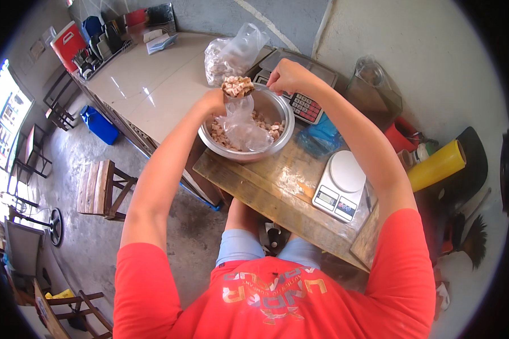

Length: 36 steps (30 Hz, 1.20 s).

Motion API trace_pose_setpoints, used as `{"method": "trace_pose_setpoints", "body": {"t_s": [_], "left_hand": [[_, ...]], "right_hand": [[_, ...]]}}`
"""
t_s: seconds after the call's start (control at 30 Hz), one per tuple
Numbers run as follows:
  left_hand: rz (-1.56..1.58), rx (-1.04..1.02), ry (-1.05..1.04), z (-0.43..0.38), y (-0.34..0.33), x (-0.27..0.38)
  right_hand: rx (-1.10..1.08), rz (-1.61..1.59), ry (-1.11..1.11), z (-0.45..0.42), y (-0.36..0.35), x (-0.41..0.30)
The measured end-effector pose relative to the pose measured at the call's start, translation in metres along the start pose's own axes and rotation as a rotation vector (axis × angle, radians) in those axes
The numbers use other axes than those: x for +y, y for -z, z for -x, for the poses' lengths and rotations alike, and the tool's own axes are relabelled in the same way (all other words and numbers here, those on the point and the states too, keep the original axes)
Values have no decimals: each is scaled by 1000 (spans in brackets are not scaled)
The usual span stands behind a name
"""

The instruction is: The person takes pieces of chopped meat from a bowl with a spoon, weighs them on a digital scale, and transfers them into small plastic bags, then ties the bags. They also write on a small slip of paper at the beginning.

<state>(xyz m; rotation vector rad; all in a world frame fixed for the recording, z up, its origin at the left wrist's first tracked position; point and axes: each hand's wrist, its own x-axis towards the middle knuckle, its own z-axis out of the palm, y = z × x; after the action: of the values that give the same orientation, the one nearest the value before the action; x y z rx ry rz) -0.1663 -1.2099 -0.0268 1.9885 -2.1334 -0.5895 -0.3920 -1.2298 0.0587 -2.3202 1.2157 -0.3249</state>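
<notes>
A wide metal pot (289, 127) holds small pale-brown cubes (220, 133) that look like diced food. Over it my right hand (292, 77) grips the thin handle of a metal ladle (251, 92), heaped with more cubes (236, 86). My left hand (215, 102) is at the pot's far left side, beside the ladle's bowl, and holds the top of a clear plastic bag (239, 110); its fingers are partly hidden. Clear plastic (250, 133) spreads below it onto the cubes, and where one piece ends I cannot tell.
Behind the pot stand a filled plastic bag (227, 59) and a scale with a keypad (307, 106). Blue plastic (320, 135) and a white kitchen scale (339, 186) rest on the wooden table (254, 186). A yellow roll (439, 165) lies at right; a wooden stool (96, 188) stands left.
</notes>
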Motion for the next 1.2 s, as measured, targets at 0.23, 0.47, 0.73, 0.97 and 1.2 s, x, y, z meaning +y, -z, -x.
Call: {"method": "trace_pose_setpoints", "body": {"t_s": [0.23,0.47,0.73,0.97,1.2], "left_hand": [[583,-27,44,5,1,3],[698,48,80,17,15,40],[1009,176,52,22,24,34],[1051,175,35,33,44,13],[1056,192,-14,44,57,10]], "right_hand": [[46,295,26,8,-27,-5],[233,840,441,38,-44,-50],[625,1209,605,54,-33,-61],[734,1026,387,53,-10,-62],[302,947,324,-3,-99,44]]}}
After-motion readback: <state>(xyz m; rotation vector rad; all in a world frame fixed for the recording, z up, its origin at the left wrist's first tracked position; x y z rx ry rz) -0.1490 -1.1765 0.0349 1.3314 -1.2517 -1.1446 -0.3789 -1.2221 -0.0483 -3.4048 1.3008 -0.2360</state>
